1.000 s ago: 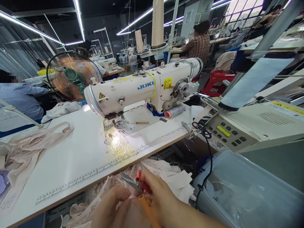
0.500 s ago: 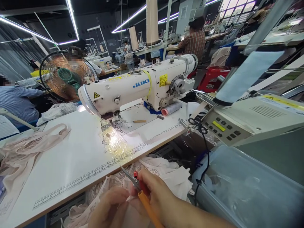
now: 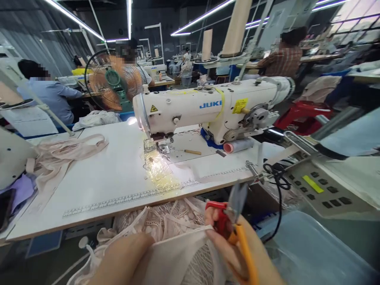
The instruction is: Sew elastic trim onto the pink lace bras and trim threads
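Note:
My right hand holds a pair of scissors with one red and one orange handle, blades pointing up. The thumb and a finger of the same hand pinch the edge of a pale pink lace garment. My left hand is curled at the garment's left side, its fingertips hidden by the cloth. Between both hands the fabric is pulled taut, below the table's front edge. More lace hangs behind it. Beyond stands a white JUKI sewing machine, its lamp lit.
A ruler strip runs along the white table. Pink garments lie at left near a dark phone. A thread spool rests by the machine. At right are a control box and a translucent bin. Co-workers sit behind a fan.
My hands have moved apart, spreading the garment between them. The scissors have shifted right and turned upward, away from the cloth. The view has swung left.

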A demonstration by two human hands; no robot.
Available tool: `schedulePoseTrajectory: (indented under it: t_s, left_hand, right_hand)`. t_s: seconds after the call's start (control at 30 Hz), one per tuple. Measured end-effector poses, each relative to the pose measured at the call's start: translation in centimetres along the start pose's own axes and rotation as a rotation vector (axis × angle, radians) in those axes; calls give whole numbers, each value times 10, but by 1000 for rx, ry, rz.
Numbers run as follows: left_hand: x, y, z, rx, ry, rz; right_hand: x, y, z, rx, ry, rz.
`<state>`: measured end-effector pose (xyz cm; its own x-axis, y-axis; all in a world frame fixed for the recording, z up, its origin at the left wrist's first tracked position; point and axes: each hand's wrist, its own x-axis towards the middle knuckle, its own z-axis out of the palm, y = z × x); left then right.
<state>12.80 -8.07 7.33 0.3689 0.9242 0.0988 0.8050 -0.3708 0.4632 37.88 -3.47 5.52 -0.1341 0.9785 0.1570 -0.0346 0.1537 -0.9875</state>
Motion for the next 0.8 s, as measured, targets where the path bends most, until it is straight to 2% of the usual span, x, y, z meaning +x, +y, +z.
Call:
schedulePoseTrajectory:
  t_s: [0.07,0.13,0.23,0.33,0.43,0.6,0.8]
  left_hand:
    - [-7,-3,-9,61,-60,5]
    - [-12,-3,-16,64,-126,-22]
    - [-14,2,-23,4,-208,-25]
    - [-16,5,-26,-6,-279,1]
    - [-16,4,-28,-7,-290,80]
    - [-11,0,-28,44,-238,160]
    - [-5,-1,-31,91,-291,210]
  right_hand:
    - [-4,9,-18,-60,94,31]
    - [-9,23,-37,-162,137,121]
    - [-15,47,-62,-230,149,206]
    - [-17,63,-77,-228,153,235]
    - [-20,69,-80,-216,151,260]
    - [-23,64,-75,-187,130,270]
    - [-22,58,-68,-190,54,255]
